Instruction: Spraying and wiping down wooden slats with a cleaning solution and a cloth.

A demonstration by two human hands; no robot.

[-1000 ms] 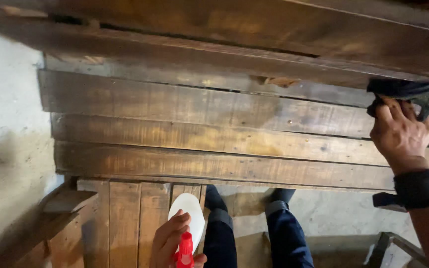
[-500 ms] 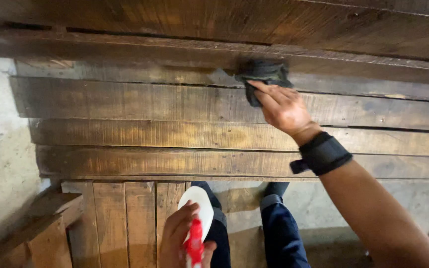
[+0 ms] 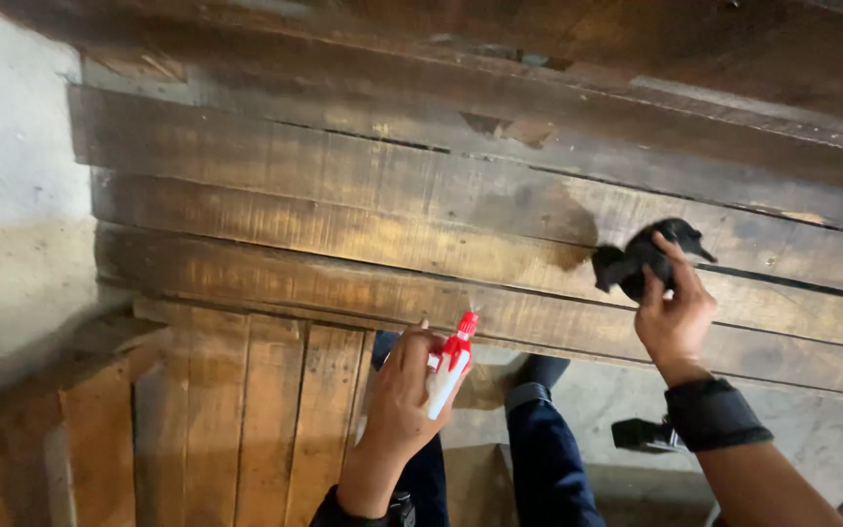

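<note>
My right hand (image 3: 673,314) holds a bunched dark cloth (image 3: 639,259) pressed against a brown wooden plank (image 3: 363,229) of a slatted table top. A black band wraps that wrist. My left hand (image 3: 404,395) grips a white spray bottle with a red nozzle (image 3: 448,363), raised just below the front plank, nozzle pointing up toward the wood. A darker damp patch shows on the plank left of the cloth.
Several long worn planks run across the view with gaps between them. A grey concrete wall (image 3: 12,195) stands at the left. Vertical wooden slats (image 3: 246,420) sit below the front edge. My legs in dark trousers (image 3: 539,459) stand on the concrete floor.
The right hand with the cloth has moved down and right along the planks. The left hand has lifted the spray bottle higher, toward the front plank.
</note>
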